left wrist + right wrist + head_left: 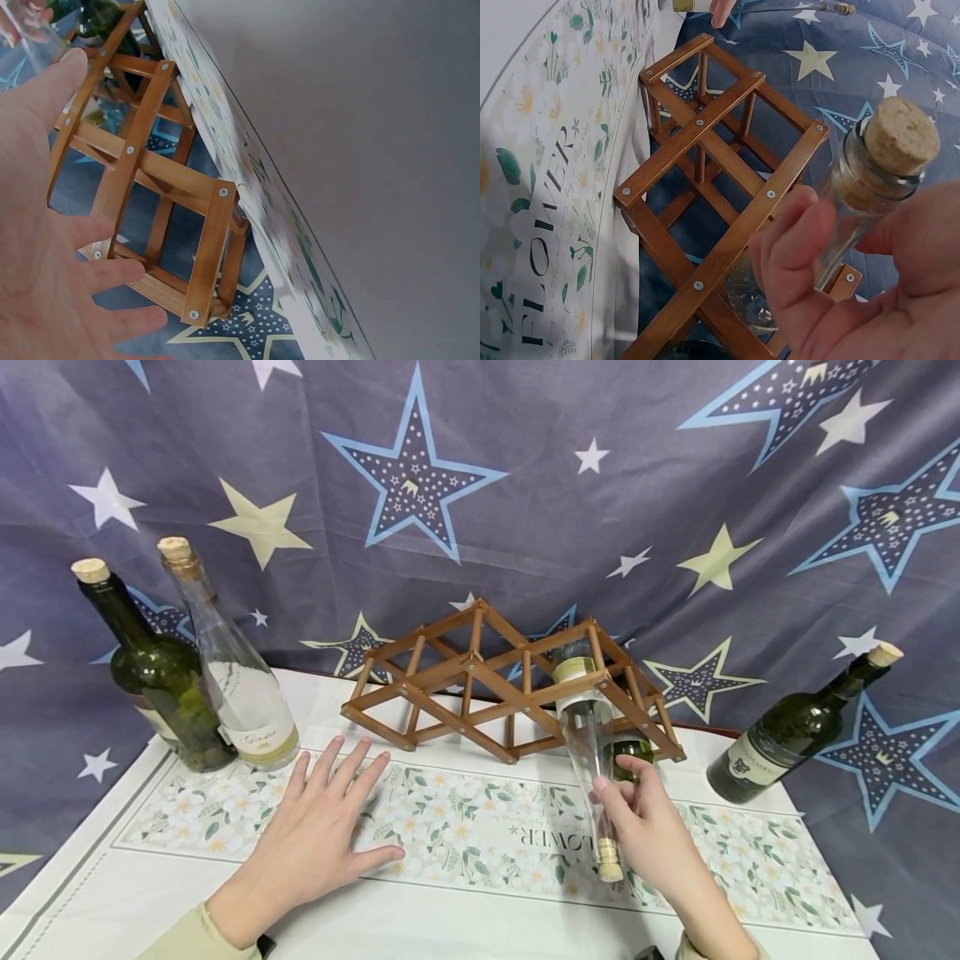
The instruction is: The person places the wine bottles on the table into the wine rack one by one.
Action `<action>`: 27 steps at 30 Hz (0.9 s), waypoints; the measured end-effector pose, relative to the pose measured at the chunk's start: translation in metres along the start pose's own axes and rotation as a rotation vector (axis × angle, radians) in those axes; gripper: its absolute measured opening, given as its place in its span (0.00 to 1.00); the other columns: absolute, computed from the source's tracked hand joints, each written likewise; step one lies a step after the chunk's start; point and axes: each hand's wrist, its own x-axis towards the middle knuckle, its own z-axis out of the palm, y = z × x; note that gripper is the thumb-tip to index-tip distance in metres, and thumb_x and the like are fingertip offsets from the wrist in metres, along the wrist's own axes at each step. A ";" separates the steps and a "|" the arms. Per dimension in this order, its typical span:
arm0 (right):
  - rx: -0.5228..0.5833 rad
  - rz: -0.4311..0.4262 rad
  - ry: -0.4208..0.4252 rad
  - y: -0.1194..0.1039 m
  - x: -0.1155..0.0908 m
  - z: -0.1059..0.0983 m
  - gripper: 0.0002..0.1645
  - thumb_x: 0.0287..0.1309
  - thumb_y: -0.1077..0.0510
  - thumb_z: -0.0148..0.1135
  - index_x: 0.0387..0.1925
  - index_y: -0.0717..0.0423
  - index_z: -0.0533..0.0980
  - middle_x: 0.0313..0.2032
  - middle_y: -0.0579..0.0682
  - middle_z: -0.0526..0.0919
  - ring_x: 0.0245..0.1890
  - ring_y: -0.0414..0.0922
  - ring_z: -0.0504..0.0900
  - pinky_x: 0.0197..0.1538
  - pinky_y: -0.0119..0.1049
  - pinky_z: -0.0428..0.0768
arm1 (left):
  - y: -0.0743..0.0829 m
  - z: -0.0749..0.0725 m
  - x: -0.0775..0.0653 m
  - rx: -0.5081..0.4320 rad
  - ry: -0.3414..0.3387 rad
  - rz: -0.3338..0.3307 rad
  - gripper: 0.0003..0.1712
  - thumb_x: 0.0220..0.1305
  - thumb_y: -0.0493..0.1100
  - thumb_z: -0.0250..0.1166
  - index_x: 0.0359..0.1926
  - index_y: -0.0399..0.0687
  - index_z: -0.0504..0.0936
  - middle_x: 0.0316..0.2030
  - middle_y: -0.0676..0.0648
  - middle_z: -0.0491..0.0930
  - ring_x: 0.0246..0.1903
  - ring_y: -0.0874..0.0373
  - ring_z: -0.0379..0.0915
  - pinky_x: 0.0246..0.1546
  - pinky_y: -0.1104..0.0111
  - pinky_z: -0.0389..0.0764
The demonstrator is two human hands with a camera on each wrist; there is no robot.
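Note:
My right hand grips the neck of a clear glass bottle stopped with a cork. The bottle's body sits in an upper opening at the right of the wooden wine rack, its neck sloping down towards me. Below it, a green bottle is partly visible at the rack's right end, mostly hidden by the rack and my hand. My left hand is held over the table left of the rack, fingers spread and holding nothing. In the left wrist view, the rack stands beyond those fingers.
At the left stand a corked dark green bottle and a corked clear bottle with a pale label. Another dark green bottle stands at the right. A floral-printed cloth covers the table; a star-patterned curtain hangs close behind.

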 end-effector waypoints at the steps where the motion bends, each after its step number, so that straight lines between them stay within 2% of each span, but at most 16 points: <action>1: 0.001 0.001 0.002 0.000 0.001 0.000 0.39 0.74 0.46 0.51 0.72 0.62 0.49 0.39 0.59 0.82 0.25 0.46 0.78 0.31 0.38 0.79 | 0.000 0.000 0.000 0.000 0.000 0.000 0.67 0.44 0.86 0.58 0.77 0.53 0.59 0.74 0.41 0.56 0.75 0.38 0.39 0.68 0.37 0.38; 9: -0.018 -0.007 0.020 0.002 0.010 0.002 0.41 0.74 0.43 0.51 0.73 0.62 0.49 0.38 0.58 0.83 0.26 0.47 0.77 0.33 0.38 0.78 | -0.001 0.001 0.000 -0.002 0.005 0.002 0.66 0.43 0.86 0.58 0.76 0.53 0.61 0.74 0.41 0.57 0.73 0.37 0.44 0.66 0.35 0.44; 16: -0.038 -0.014 0.034 0.005 0.017 0.004 0.41 0.73 0.42 0.51 0.72 0.64 0.50 0.38 0.59 0.83 0.27 0.47 0.79 0.32 0.38 0.78 | -0.001 0.000 -0.001 -0.007 0.000 0.004 0.66 0.44 0.86 0.58 0.76 0.53 0.61 0.75 0.41 0.56 0.74 0.37 0.43 0.68 0.36 0.40; 22: -0.073 -0.008 0.051 0.005 0.022 0.005 0.41 0.74 0.42 0.50 0.72 0.65 0.51 0.38 0.56 0.84 0.27 0.47 0.79 0.32 0.38 0.78 | -0.001 0.000 -0.001 -0.006 -0.007 0.006 0.65 0.45 0.86 0.57 0.76 0.52 0.63 0.75 0.41 0.56 0.74 0.37 0.42 0.68 0.36 0.39; 27: -0.058 0.002 0.053 0.005 0.026 0.006 0.40 0.74 0.43 0.51 0.71 0.65 0.50 0.38 0.57 0.83 0.29 0.48 0.80 0.32 0.38 0.79 | -0.001 0.001 -0.001 0.000 -0.019 0.002 0.65 0.45 0.86 0.56 0.75 0.53 0.63 0.74 0.41 0.56 0.73 0.37 0.43 0.67 0.36 0.40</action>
